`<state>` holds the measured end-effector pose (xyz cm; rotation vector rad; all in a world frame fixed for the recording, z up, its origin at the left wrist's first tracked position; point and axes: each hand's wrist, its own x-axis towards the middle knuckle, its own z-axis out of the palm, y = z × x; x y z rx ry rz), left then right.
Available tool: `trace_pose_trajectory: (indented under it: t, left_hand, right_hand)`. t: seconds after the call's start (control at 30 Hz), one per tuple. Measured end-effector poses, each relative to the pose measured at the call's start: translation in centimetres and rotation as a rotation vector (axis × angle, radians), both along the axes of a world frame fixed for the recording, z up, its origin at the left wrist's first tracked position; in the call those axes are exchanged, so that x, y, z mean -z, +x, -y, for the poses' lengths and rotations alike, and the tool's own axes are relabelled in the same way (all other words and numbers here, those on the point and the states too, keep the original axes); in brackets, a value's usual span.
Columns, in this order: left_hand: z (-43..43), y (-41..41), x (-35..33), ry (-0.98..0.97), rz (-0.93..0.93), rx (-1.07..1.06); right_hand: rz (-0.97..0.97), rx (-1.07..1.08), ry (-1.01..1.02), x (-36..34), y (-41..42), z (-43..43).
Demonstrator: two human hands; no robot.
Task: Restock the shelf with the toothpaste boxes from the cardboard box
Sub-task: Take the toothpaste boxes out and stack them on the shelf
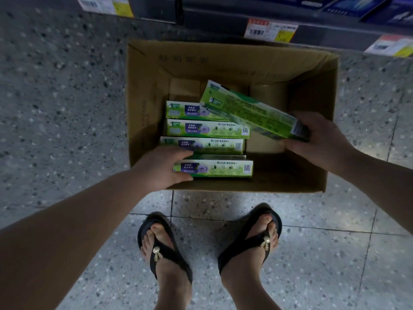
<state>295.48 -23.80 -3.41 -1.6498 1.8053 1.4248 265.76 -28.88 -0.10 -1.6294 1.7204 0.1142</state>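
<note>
Down on the floor under the shelf (223, 21), over the open cardboard box (223, 52), our right hand (319, 139) grips a tilted toothpaste box (250, 110) by its end, above 3 flat boxes (205, 128). Left hand (161, 168) wraps the nearest box (223, 168) at its left end, prob. gripping it; hands well apart

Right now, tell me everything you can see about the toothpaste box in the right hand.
The held toothpaste box is a long, slim carton of glossy green and white card, with small print and a barcode near its right end. It looks closed and undented. It hangs tilted over the open cardboard box and the toothpaste boxes lying flat inside. The right hand grips its right end; nothing else visibly touches it.
</note>
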Motion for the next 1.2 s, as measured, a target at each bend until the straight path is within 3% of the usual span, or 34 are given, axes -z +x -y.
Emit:
trace_pose_trajectory:
  t: [0.27,0.57,0.73,0.93,1.2]
  left_hand:
    - [0.3,0.5,2.9,-0.029,0.061,0.217]
    - [0.4,0.8,2.8,-0.151,0.037,0.224]
    - [0.7,0.6,1.3,-0.258,-0.004,0.080]
    - [-1.0,2.1,-6.6,-0.379,-0.084,-0.119]
    - [-4.1,7.0,-26.2,-0.470,-0.227,-0.373]
  right_hand:
    - [0.024,0.026,0.008,1.7,0.8,-0.6]
    - [0.075,0.057,0.023,2.1,1.1,-0.2]
    - [0.076,0.063,-0.033,1.3,1.0,0.5]
    - [0.092,0.055,-0.094,-6.2,1.5,0.7]
    - [0.196,-0.022,-0.148,-25.4,4.9,2.2]
